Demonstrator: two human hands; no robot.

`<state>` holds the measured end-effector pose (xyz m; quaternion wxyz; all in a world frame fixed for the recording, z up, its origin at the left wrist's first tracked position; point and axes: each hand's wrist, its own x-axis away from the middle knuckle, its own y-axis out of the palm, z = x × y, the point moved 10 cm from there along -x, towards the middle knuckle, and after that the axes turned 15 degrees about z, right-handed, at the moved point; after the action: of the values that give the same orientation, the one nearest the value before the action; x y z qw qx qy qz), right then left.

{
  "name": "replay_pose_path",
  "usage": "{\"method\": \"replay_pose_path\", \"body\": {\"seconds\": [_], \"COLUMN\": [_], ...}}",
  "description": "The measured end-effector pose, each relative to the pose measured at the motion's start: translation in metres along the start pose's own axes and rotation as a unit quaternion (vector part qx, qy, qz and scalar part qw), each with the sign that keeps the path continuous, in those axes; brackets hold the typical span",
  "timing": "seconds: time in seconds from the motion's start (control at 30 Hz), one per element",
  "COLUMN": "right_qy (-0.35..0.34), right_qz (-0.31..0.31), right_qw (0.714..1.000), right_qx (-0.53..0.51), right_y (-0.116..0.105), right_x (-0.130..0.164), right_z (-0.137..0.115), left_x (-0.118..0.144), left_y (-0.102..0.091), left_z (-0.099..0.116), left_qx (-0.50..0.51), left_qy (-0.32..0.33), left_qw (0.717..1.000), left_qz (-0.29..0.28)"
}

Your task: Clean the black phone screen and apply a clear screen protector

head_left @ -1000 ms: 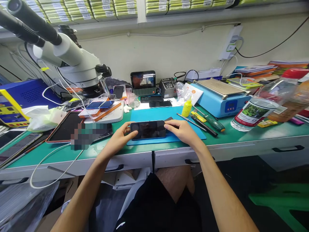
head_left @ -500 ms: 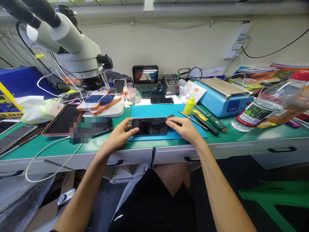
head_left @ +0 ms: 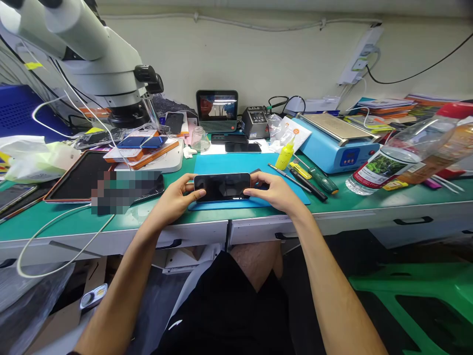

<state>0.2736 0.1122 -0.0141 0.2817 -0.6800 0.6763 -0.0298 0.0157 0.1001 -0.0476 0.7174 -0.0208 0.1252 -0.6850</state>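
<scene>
A smartphone [head_left: 222,188] with a dark screen is held sideways over the blue mat [head_left: 229,161], its screen towards me. My left hand [head_left: 181,195] grips its left end, thumb on the front and fingers behind. At the other end, my right hand [head_left: 271,192] pinches it the same way, thumb on the lower right of the screen. The fingers behind the phone are partly hidden. A small dark piece shows just behind the right fingers; I cannot make out what it is. Right of the mat lie a screwdriver [head_left: 322,177] and a thin pen-like tool [head_left: 290,178].
A microscope [head_left: 107,64] looms at the left. Beneath it are stacked phones and boxes [head_left: 142,153] and a tablet [head_left: 79,177]. Rightward stand a yellow bottle [head_left: 285,157], a blue heating plate [head_left: 336,148] and a plastic bottle [head_left: 384,165]. A white cable [head_left: 22,261] hangs over the front edge.
The phone has been tilted up slightly, and its screen faces me more. Both hands keep their hold. The whole view has shifted a little, with the bench appearing further left and higher.
</scene>
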Motion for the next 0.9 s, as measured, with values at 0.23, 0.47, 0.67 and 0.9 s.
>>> {"method": "replay_pose_path", "body": {"seconds": [0.23, 0.47, 0.67, 0.9], "right_qy": [-0.002, -0.007, -0.018, -0.023], "right_qz": [-0.013, -0.006, -0.008, -0.002], "right_qw": [1.0, 1.0, 1.0, 1.0], "right_qx": [0.003, 0.006, 0.014, 0.008], "right_y": [0.0009, -0.0017, -0.0025, -0.0034], "right_x": [0.0016, 0.0028, 0.0047, 0.0047], "right_z": [-0.0011, -0.0022, -0.0038, -0.0042], "left_x": [0.0009, 0.0021, 0.0041, 0.0031], "left_y": [-0.0009, -0.0031, -0.0027, 0.0005], "left_z": [0.0012, 0.0053, 0.0089, 0.0076], "left_qx": [0.009, -0.002, -0.015, -0.013], "left_qy": [-0.01, -0.013, -0.011, -0.004], "left_qw": [1.0, 1.0, 1.0, 1.0], "left_qz": [0.0, 0.012, 0.015, 0.009]}}
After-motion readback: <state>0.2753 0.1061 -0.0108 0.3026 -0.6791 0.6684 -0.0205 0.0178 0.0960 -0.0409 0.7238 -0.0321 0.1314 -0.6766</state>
